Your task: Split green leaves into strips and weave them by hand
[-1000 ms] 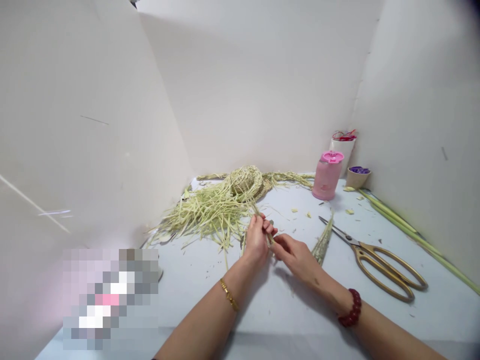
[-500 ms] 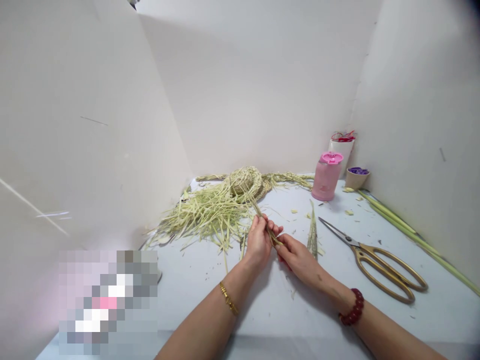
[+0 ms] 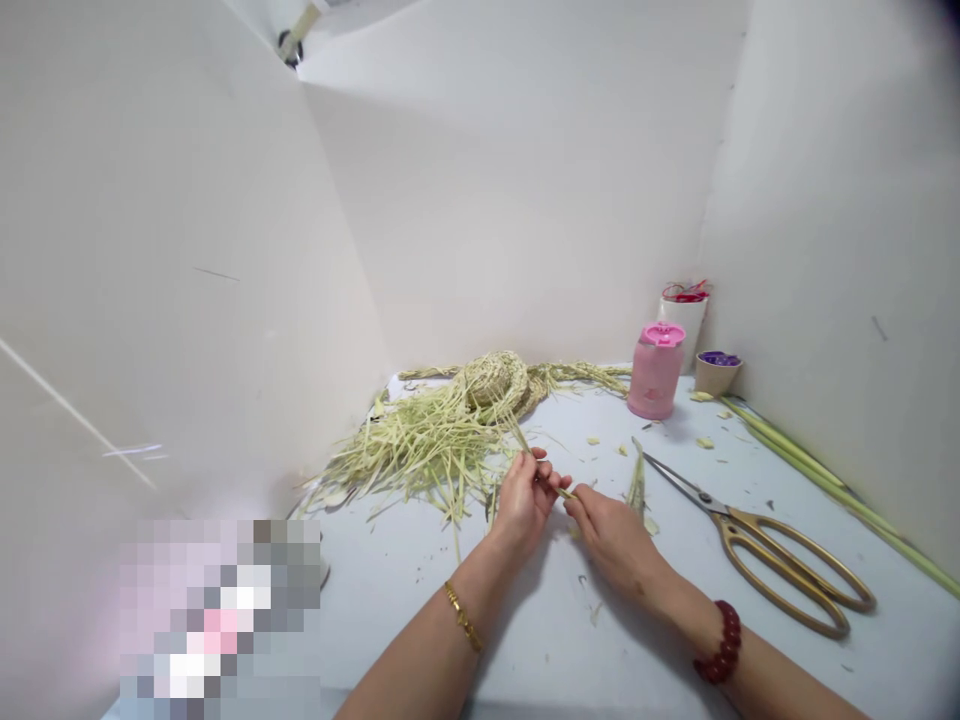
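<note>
Plant strands (image 3: 523, 438) slant over the middle of the tabletop (image 3: 555, 640), pinched at their near end by the fingertips of the right hand (image 3: 619, 542) and held farther up in the curled fingers of the left hand (image 3: 523, 508). To the right lie gold-handled scissors (image 3: 705, 498), with green stalks (image 3: 832, 480) farther right. Beyond the hands, loose straw (image 3: 420, 440) spreads leftward beside a braided coil (image 3: 499, 382); a pink bottle (image 3: 655, 378) stands far right.

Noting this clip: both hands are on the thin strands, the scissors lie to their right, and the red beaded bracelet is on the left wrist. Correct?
One slip: the red beaded bracelet is on the right wrist, as the head view shows. Otherwise yes: left hand and right hand are on the thin strands, scissors to their right.
</note>
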`<state>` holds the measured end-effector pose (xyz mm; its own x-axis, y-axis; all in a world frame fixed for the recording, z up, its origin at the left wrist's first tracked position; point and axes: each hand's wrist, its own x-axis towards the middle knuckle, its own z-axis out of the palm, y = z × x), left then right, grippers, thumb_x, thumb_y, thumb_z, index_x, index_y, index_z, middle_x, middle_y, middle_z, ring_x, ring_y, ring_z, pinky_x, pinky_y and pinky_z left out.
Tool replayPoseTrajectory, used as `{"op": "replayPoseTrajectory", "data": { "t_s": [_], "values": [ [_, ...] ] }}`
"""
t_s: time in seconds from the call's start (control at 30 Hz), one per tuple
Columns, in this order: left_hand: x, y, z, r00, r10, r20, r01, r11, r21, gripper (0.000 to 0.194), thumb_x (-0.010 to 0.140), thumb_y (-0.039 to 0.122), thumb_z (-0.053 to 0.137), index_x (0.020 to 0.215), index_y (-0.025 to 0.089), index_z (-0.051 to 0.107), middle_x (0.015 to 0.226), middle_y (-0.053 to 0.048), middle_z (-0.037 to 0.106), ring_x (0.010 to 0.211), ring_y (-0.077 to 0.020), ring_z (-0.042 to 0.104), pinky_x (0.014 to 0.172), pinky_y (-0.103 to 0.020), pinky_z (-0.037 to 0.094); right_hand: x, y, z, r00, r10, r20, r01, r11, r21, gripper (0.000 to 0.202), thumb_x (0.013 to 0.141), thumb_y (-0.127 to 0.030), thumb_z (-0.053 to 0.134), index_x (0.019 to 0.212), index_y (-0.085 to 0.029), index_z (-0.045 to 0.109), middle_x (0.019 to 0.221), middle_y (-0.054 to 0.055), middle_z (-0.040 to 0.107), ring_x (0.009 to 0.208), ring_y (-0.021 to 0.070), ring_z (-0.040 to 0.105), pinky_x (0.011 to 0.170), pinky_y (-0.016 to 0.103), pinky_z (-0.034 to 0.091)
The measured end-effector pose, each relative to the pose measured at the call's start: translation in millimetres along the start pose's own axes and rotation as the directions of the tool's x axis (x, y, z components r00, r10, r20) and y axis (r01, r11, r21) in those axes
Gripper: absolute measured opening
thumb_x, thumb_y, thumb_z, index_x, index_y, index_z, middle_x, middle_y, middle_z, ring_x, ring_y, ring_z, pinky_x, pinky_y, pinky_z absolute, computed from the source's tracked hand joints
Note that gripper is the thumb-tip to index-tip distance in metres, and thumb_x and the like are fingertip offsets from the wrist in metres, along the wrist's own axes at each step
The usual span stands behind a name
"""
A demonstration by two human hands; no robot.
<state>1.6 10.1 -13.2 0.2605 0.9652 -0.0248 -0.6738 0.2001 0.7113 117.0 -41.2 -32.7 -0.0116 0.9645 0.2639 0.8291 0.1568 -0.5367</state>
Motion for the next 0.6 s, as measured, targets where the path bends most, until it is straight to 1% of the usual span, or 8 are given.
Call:
{"op": "replayPoseTrajectory", "data": {
  "t_s": [0.13, 0.2, 0.27, 0.33, 0.4, 0.43, 0.5, 0.6],
  "values": [
    [2, -2, -3.9, 1.0, 0.004, 0.023, -0.006, 0.996, 0.087, 0.019, 0.084, 0.033, 0.062, 0.084, 0.016, 0.053, 0.069, 0.0, 0.054, 0.068, -0.0132, 0.06, 0.074, -0.029, 0.05, 5, 10, 0, 0.999, 0.014, -0.043, -0.012, 0.999, 0.037, 0.031, 0.096, -0.032, 0.029, 0.075, -0.022, 0.05, 0.068, 0.005, 0.064, 0.066, 0.021, 0.06, 0.057, 0.028, 0.032],
    [5, -2, -7.2, 1.0, 0.007, 0.013, -0.009, 0.991, 0.132, 0.024, 0.081, 0.037, 0.066, 0.08, 0.016, 0.053, 0.073, -0.002, 0.057, 0.075, -0.0153, 0.062, 0.074, -0.028, 0.049, 6, 14, -1, 0.999, 0.002, -0.048, 0.002, 0.997, 0.074, 0.031, 0.095, -0.034, 0.029, 0.074, -0.022, 0.049, 0.067, 0.004, 0.063, 0.065, 0.0207, 0.059, 0.058, 0.028, 0.033],
    [7, -1, -11.0, 0.999, 0.039, -0.018, -0.035, 0.979, 0.202, 0.027, 0.078, 0.04, 0.069, 0.08, 0.016, 0.056, 0.079, -0.004, 0.06, 0.079, -0.0151, 0.061, 0.074, -0.027, 0.048, 8, 17, -3, 0.998, -0.016, -0.062, 0.024, 0.992, 0.12, 0.031, 0.094, -0.034, 0.029, 0.074, -0.022, 0.049, 0.066, 0.003, 0.062, 0.063, 0.02, 0.058, 0.059, 0.029, 0.035],
    [10, -1, -14.2, 0.995, 0.085, -0.06, -0.064, 0.954, 0.292, 0.03, 0.074, 0.042, 0.071, 0.082, 0.015, 0.061, 0.081, -0.004, 0.06, 0.075, -0.0125, 0.058, 0.07, -0.023, 0.047, 9, 19, -6, 0.996, -0.023, -0.081, 0.036, 0.986, 0.164, 0.03, 0.093, -0.033, 0.03, 0.073, -0.022, 0.05, 0.066, 0.002, 0.062, 0.062, 0.0192, 0.056, 0.06, 0.03, 0.037],
    [11, -2, -15.7, 0.992, 0.101, -0.074, -0.069, 0.933, 0.352, 0.033, 0.072, 0.044, 0.073, 0.085, 0.015, 0.064, 0.074, -0.001, 0.055, 0.065, -0.0088, 0.052, 0.062, -0.02, 0.043, 10, 19, -10, 0.996, -0.006, -0.094, 0.024, 0.982, 0.189, 0.03, 0.092, -0.032, 0.031, 0.072, -0.022, 0.051, 0.065, 0.001, 0.061, 0.062, 0.0187, 0.055, 0.06, 0.03, 0.037],
    [11, -2, -15.7, 0.994, 0.087, -0.059, -0.06, 0.929, 0.366, 0.035, 0.072, 0.046, 0.073, 0.088, 0.015, 0.065, 0.068, 0.002, 0.051, 0.059, -0.0073, 0.047, 0.057, -0.019, 0.04, 10, 19, -12, 0.995, 0.005, -0.096, 0.013, 0.981, 0.193, 0.03, 0.091, -0.032, 0.032, 0.07, -0.022, 0.051, 0.064, 0.001, 0.06, 0.061, 0.0185, 0.054, 0.06, 0.03, 0.037],
    [10, -4, -14.1, 1.0, -0.007, 0.019, -0.001, 0.925, 0.381, 0.04, 0.071, 0.049, 0.072, 0.092, 0.016, 0.065, 0.061, 0.005, 0.044, 0.049, -0.0055, 0.039, 0.051, -0.019, 0.035, 11, 20, -15, 0.995, 0.02, -0.093, -0.002, 0.981, 0.194, 0.03, 0.09, -0.033, 0.033, 0.068, -0.022, 0.05, 0.061, 0.001, 0.058, 0.06, 0.0181, 0.053, 0.06, 0.029, 0.036],
    [5, -6, -10.0, 0.977, -0.163, 0.137, 0.093, 0.905, 0.414, 0.043, 0.07, 0.051, 0.072, 0.091, 0.014, 0.065, 0.062, 0.004, 0.046, 0.046, -0.0046, 0.037, 0.048, -0.02, 0.035, 10, 20, -18, 0.997, -0.01, -0.075, 0.025, 0.98, 0.198, 0.031, 0.091, -0.032, 0.033, 0.068, -0.022, 0.051, 0.063, 0.001, 0.059, 0.061, 0.0175, 0.053, 0.06, 0.029, 0.036]
  ]
}}
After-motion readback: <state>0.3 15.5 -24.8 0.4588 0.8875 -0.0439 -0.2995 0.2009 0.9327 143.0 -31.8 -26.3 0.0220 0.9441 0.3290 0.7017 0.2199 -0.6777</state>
